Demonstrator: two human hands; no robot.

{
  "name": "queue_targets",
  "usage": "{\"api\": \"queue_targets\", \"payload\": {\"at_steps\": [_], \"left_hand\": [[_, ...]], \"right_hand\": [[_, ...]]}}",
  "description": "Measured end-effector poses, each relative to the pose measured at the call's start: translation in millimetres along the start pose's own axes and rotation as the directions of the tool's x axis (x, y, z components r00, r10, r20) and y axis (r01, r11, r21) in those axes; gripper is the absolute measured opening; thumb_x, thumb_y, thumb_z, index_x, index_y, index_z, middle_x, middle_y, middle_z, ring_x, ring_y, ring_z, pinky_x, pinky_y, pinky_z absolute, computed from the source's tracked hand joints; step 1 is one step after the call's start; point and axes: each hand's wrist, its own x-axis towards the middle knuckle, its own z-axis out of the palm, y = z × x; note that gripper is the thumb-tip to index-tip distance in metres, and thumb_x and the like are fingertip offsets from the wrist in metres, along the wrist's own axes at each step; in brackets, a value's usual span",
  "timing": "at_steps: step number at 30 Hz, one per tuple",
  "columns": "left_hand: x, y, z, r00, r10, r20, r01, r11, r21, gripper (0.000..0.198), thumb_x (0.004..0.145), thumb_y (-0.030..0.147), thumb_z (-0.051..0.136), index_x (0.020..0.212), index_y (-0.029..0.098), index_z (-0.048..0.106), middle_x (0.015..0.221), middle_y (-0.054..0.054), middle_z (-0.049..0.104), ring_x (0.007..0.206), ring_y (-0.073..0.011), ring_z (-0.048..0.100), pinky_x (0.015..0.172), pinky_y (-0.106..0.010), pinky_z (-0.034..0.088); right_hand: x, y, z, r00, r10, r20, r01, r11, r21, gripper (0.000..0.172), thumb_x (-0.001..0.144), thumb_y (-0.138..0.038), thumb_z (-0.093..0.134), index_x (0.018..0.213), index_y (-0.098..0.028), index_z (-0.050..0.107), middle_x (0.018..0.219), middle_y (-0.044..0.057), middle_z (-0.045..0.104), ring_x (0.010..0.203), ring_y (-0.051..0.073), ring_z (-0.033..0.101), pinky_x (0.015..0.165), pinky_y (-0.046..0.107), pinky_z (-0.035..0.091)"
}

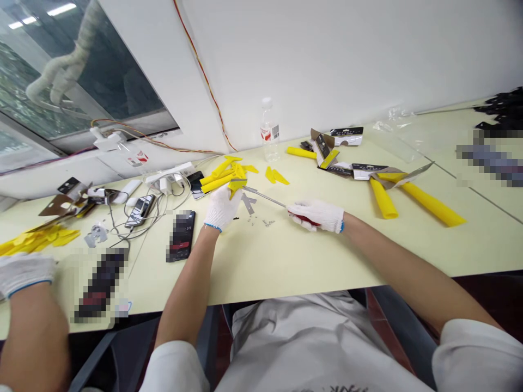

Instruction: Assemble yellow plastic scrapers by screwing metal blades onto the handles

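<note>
Observe the left grip (224,207), gloved in white knit with a blue cuff, closed around a yellow plastic piece (237,186) above the pale yellow table (261,272), between front and rear edges. Observe the right grip (322,214), gloved alike, wrapped around a red-handled screwdriver (281,204) with a long metal shaft, aimed at the piece; treat tip contact as too small to confirm. Treat slippage as the likeliest fault: with the shaft slanting low, expect possible skidding into the left grip under hard pushing or poor seating. Avoid brushing the tiny metal fasteners (267,222) between the two grips, to prevent scattering toward the front edge. Treat the flat grey metal strips (248,204) beside the left grip as possibly sharp
</note>
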Motion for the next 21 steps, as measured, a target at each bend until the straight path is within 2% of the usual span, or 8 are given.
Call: {"api": "queue_targets", "payload": {"at_steps": [4,8,12,17,21], "left_hand": [[0,1,-0.2,1.0,-0.002,-0.002,0.002,1.0,0.001,0.029,0.103,0.032,0.065,0.078,0.023,0.054,0.067,-0.001,0.053,0.085,-0.0204,0.054,0.078,-0.032,0.042],[0,1,0.9,1.0,0.007,-0.004,-0.007,1.0,-0.013,0.028,0.103,0.029,0.063,0.078,0.023,0.052,0.071,-0.002,0.055,0.087,-0.0201,0.054,0.08,-0.032,0.042],[1,-1,3.1,1.0,0.009,-0.007,-0.009,1.0,-0.017,0.03,0.103,0.029,0.063,0.077,0.023,0.051,0.075,-0.003,0.057,0.089,-0.0209,0.056,0.081,-0.032,0.041],[2,-2,2.5,1.0,0.006,-0.03,-0.006,1.0,0.007,0.03,0.102,0.029,0.066,0.076,0.022,0.052,0.075,-0.004,0.059,0.088,-0.0216,0.058,0.081,-0.033,0.042],[2,-3,-1.1,0.999,-0.001,-0.044,0.002,1.0,0.018,0.03,0.103,0.028,0.065,0.077,0.022,0.053,0.073,-0.003,0.059,0.09,-0.0215,0.059,0.082,-0.032,0.042]], "right_hand": [[-4,-6,3,1.0,-0.014,-0.019,0.012,0.994,-0.108,0.059,0.093,-0.074,0.078,0.081,-0.022,0.054,0.053,-0.005,0.05,0.041,0.007,0.038,0.038,0.02,0.03],[-7,-8,5,0.999,-0.025,-0.028,0.021,0.99,-0.139,0.058,0.099,-0.076,0.069,0.083,-0.021,0.057,0.052,-0.004,0.052,0.039,0.007,0.036,0.037,0.021,0.028],[-8,-9,3,0.998,0.052,-0.023,-0.053,0.998,-0.017,0.06,0.11,-0.073,0.05,0.094,-0.018,0.066,0.066,0.001,0.062,0.044,0.008,0.042,0.037,0.019,0.035],[-8,-13,3,0.991,0.128,0.024,-0.13,0.984,0.121,0.054,0.114,-0.064,0.05,0.094,-0.017,0.068,0.071,0.003,0.065,0.046,0.008,0.05,0.038,0.017,0.04],[-11,-15,2,0.988,0.132,0.077,-0.145,0.967,0.207,0.05,0.115,-0.059,0.047,0.101,-0.017,0.07,0.072,0.003,0.068,0.044,0.009,0.052,0.034,0.018,0.039]]}}
